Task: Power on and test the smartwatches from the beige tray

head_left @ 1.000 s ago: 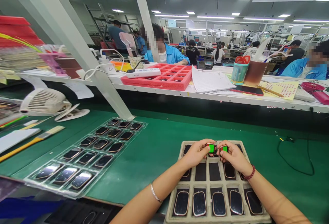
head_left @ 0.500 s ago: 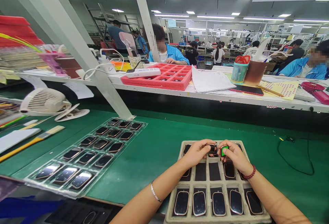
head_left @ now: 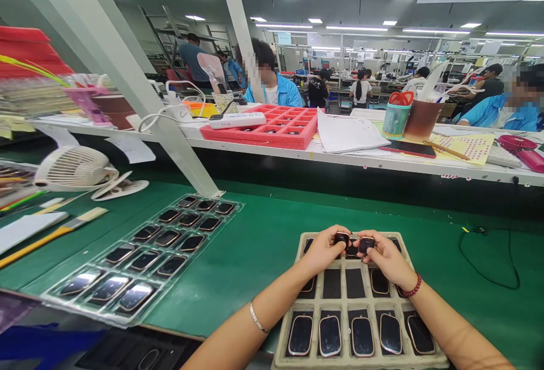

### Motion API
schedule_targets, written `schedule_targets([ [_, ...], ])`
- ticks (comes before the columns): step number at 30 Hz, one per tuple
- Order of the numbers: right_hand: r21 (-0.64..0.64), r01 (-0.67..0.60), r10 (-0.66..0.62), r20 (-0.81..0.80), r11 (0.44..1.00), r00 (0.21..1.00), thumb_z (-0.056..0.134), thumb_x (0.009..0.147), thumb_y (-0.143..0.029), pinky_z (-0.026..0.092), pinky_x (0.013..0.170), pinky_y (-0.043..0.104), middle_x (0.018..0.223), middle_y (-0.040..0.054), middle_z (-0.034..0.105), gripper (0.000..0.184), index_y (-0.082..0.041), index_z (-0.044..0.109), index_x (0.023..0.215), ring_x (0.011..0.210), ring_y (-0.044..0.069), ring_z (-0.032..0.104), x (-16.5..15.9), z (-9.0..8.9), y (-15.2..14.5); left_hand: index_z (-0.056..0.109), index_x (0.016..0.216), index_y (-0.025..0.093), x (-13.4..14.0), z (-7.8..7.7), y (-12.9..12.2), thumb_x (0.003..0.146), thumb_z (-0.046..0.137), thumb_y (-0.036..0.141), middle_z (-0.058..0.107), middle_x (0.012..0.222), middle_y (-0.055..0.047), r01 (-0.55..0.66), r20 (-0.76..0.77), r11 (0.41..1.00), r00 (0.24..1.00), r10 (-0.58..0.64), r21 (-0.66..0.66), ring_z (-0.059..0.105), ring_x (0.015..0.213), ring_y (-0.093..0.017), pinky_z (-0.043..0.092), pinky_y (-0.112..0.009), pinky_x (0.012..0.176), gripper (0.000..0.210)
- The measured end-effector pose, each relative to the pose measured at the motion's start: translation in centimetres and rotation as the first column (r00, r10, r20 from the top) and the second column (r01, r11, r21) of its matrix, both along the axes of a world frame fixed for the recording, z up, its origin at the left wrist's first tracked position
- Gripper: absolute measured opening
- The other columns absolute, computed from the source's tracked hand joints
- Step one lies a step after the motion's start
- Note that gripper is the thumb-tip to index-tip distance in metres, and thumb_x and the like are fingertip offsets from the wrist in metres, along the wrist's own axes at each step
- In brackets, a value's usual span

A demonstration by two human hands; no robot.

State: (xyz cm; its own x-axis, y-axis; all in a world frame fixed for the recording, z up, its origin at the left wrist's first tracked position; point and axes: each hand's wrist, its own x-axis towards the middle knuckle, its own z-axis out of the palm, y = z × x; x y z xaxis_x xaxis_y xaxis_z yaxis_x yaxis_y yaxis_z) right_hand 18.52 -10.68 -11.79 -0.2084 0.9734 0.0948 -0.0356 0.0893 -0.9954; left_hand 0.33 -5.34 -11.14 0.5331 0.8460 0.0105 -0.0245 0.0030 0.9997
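Note:
Between the thumb and fingers of my left hand (head_left: 326,251) is a smartwatch body (head_left: 341,238) with a dark screen and gold rim. My right hand (head_left: 385,254) pinches another smartwatch body (head_left: 366,244), its screen also dark. Both are held up side by side, a little apart, over the far row of a beige moulded tray (head_left: 361,304). Several more watch bodies (head_left: 362,336) lie face up in the tray's compartments. Two compartments in the middle row show only their black lining (head_left: 332,284). My hands partly cover the far row.
To the left, a clear plastic tray (head_left: 140,262) carries several watch bodies. A brush (head_left: 55,235) and a small white fan (head_left: 74,169) are farther left. A shelf (head_left: 272,152) with a red foam tray (head_left: 293,129) crosses ahead. A black cable (head_left: 488,285) lies at right.
The right-hand watch's screen has gone from green to dark, and it now faces me more squarely. The left-hand watch has been tilted up and moved slightly left.

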Motion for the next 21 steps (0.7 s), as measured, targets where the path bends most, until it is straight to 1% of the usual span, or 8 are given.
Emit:
schedule_targets([
  [4, 0.001, -0.003, 0.003, 0.012, 1.000, 1.000, 0.048, 0.078, -0.013, 0.051, 0.067, 0.030, 0.105, 0.0058, 0.061, 0.035, -0.023, 0.052, 0.111, 0.083, 0.017, 0.062, 0.1, -0.1, 0.0, 0.055, 0.095, 0.015, 0.0, -0.4, 0.2, 0.062, 0.051, 0.002, 0.061, 0.081, -0.002, -0.013, 0.005, 1.000, 1.000, 0.013, 0.025, 0.055, 0.067, -0.010, 0.041, -0.020, 0.059, 0.035],
  [9, -0.010, -0.007, 0.007, 0.007, 1.000, 1.000, 0.050, 0.077, -0.013, 0.051, 0.067, 0.030, 0.105, 0.0058, 0.061, 0.037, -0.024, 0.052, 0.113, 0.084, 0.017, 0.061, 0.0, -0.2, 0.0, 0.056, 0.099, 0.016, 0.0, -0.6, 0.2, 0.062, 0.054, 0.002, 0.060, 0.085, -0.002, -0.009, 0.006, 1.000, 1.000, 0.009, 0.018, 0.055, 0.070, -0.011, 0.041, -0.021, 0.061, 0.039],
  [12, -0.040, -0.003, 0.000, -0.085, 0.999, 0.996, 0.058, 0.074, -0.015, 0.051, 0.065, 0.028, 0.110, 0.0063, 0.057, 0.052, -0.027, 0.042, 0.123, 0.081, 0.015, 0.060, 0.0, -0.1, 0.0, 0.050, 0.109, 0.017, -0.1, -0.4, 0.1, 0.063, 0.059, 0.003, 0.061, 0.088, -0.003, 0.009, 0.061, 0.999, 0.998, -0.007, -0.040, 0.058, 0.076, -0.013, 0.043, -0.023, 0.066, 0.049],
  [14, -0.072, 0.010, -0.024, -0.196, 0.997, 0.980, 0.063, 0.071, -0.015, 0.051, 0.062, 0.026, 0.113, 0.0060, 0.054, 0.064, -0.030, 0.037, 0.127, 0.077, 0.013, 0.059, 0.1, 0.1, 0.0, 0.044, 0.115, 0.019, -0.2, 0.0, 0.0, 0.062, 0.064, 0.006, 0.061, 0.090, -0.003, 0.058, 0.135, 0.992, 0.990, -0.042, -0.114, 0.059, 0.075, -0.013, 0.042, -0.021, 0.062, 0.058],
  [15, -0.094, 0.017, -0.040, -0.248, 0.995, 0.968, 0.065, 0.070, -0.016, 0.051, 0.061, 0.025, 0.113, 0.0055, 0.054, 0.066, -0.030, 0.036, 0.127, 0.074, 0.012, 0.058, 0.2, 0.2, 0.0, 0.042, 0.117, 0.019, -0.3, 0.2, 0.1, 0.062, 0.067, 0.008, 0.061, 0.091, -0.004, 0.088, 0.173, 0.984, 0.983, -0.060, -0.156, 0.060, 0.072, -0.012, 0.041, -0.020, 0.058, 0.061],
  [18, -0.183, 0.007, -0.071, -0.344, 0.983, 0.936, 0.069, 0.069, -0.018, 0.051, 0.058, 0.021, 0.107, 0.0039, 0.057, 0.060, -0.027, 0.044, 0.123, 0.065, 0.009, 0.057, 0.6, 0.6, 0.1, 0.045, 0.114, 0.017, -0.7, 0.7, 0.3, 0.062, 0.072, 0.016, 0.061, 0.090, -0.005, 0.150, 0.274, 0.949, 0.959, -0.072, -0.277, 0.059, 0.059, -0.009, 0.035, -0.017, 0.047, 0.059],
  [19, -0.213, -0.009, -0.071, -0.365, 0.977, 0.928, 0.069, 0.071, -0.021, 0.050, 0.057, 0.020, 0.105, 0.0042, 0.059, 0.054, -0.025, 0.047, 0.121, 0.064, 0.009, 0.058, 0.8, 0.7, 0.1, 0.047, 0.111, 0.015, -0.8, 0.7, 0.5, 0.064, 0.072, 0.019, 0.062, 0.088, -0.006, 0.159, 0.305, 0.936, 0.951, -0.059, -0.314, 0.059, 0.057, -0.009, 0.034, -0.017, 0.046, 0.054],
  [21, -0.273, -0.068, -0.052, -0.411, 0.960, 0.910, 0.061, 0.078, -0.035, 0.051, 0.054, 0.021, 0.101, 0.0067, 0.062, 0.040, -0.021, 0.053, 0.115, 0.063, 0.010, 0.060, 1.2, 0.9, 0.3, 0.053, 0.106, 0.013, -1.0, 0.8, 1.0, 0.071, 0.067, 0.031, 0.063, 0.085, -0.007, 0.191, 0.366, 0.897, 0.930, -0.036, -0.398, 0.059, 0.055, -0.009, 0.035, -0.017, 0.045, 0.042],
])
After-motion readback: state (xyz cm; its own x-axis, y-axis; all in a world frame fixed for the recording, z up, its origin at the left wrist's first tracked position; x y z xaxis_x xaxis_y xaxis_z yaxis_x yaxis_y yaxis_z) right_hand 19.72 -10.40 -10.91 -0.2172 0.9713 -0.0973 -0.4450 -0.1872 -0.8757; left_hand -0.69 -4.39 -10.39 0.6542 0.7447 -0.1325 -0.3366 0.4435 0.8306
